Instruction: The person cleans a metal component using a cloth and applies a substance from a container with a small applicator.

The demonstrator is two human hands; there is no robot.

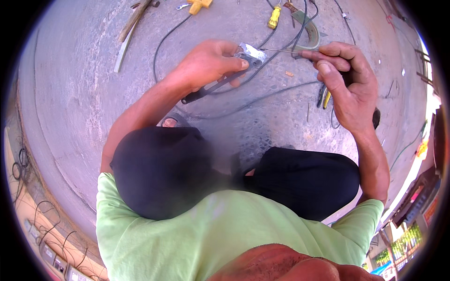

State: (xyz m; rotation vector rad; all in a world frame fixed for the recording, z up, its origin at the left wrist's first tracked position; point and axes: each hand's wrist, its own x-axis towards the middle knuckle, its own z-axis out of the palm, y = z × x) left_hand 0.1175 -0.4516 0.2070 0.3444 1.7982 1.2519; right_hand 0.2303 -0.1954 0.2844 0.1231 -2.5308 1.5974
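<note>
My left hand (218, 63) is closed around a black-handled piece with a shiny silver end (253, 52), its dark handle slanting down to the left below my fingers. What kind of part it is, I cannot make out. At the right, my right hand (349, 82) pinches a thin metal rod (280, 50) between thumb and fingers. The rod points left, and its tip is at or very near the silver end; whether they touch is unclear. My palm hides the rod's other end. Both hands are held above the floor, in front of my knees.
Dark cable (157, 51) loops across the concrete floor (84, 107). Beyond my hands lie a yellow-handled screwdriver (274, 17), a yellow connector (200, 4) and a curved greenish band (313, 36). Yellow-and-black handles (324, 97) lie below my right hand, wooden sticks (131, 25) at the far left.
</note>
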